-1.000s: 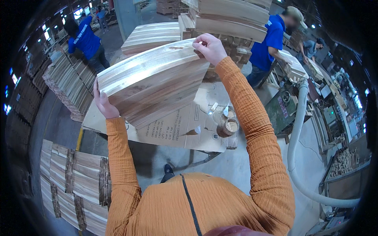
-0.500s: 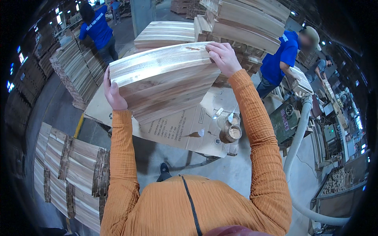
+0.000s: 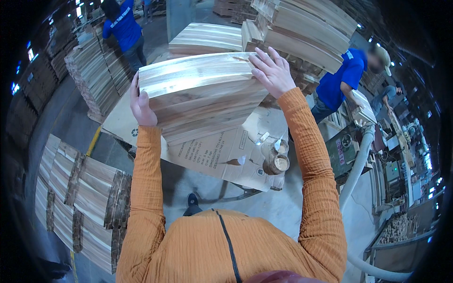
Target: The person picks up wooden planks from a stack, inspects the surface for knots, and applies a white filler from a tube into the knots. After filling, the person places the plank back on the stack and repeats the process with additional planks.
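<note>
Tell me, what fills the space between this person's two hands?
A wooden panel, as the head view shows. The left hand holds its left edge, and the right hand touches its upper right corner.

Several lines of dark print (image 3: 198, 151) and a framed rectangular mark (image 3: 243, 140) stand on the cardboard sheet (image 3: 231, 173), with a recycling mark (image 3: 135, 132) toward its left edge and a small dark symbol (image 3: 260, 172) toward its right corner. White lettering (image 3: 123, 20) crosses a blue shirt (image 3: 126, 35) at upper left; pinkish characters (image 3: 340, 153) mark the green machine (image 3: 333, 140) at right.
</note>
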`<state>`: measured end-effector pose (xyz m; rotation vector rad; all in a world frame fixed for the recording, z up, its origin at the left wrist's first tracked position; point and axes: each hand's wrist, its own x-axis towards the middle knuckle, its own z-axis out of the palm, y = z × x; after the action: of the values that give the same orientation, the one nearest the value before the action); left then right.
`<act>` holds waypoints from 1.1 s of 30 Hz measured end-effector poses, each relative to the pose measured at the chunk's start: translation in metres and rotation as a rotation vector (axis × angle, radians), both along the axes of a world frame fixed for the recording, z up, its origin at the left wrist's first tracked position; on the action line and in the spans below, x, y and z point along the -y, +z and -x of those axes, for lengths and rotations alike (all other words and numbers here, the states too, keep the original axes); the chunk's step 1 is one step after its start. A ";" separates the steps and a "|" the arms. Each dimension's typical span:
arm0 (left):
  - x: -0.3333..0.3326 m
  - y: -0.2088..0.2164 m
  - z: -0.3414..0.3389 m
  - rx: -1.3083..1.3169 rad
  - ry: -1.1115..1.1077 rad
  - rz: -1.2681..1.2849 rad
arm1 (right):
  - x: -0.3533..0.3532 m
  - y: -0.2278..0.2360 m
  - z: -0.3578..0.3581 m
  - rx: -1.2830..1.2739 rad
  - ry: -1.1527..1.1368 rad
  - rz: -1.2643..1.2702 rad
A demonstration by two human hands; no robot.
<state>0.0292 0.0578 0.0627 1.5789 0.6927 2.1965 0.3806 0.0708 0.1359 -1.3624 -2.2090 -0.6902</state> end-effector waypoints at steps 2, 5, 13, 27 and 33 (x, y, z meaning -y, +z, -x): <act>0.001 0.001 0.000 -0.004 0.010 0.002 | 0.000 0.000 0.002 0.021 -0.023 0.012; 0.001 0.002 -0.001 -0.003 0.014 -0.010 | 0.000 0.004 0.003 0.009 -0.020 0.039; -0.001 -0.001 0.003 -0.023 -0.008 -0.026 | 0.004 0.009 0.001 -0.091 -0.005 0.091; 0.003 0.001 0.000 -0.017 0.002 -0.016 | 0.002 0.013 0.000 -0.140 -0.007 0.222; 0.002 0.001 0.001 0.004 0.000 0.041 | 0.005 0.011 -0.005 -0.122 -0.013 0.234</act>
<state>0.0284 0.0554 0.0636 1.5532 0.7326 2.1712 0.3855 0.0661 0.1473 -1.4891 -2.2386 -0.3501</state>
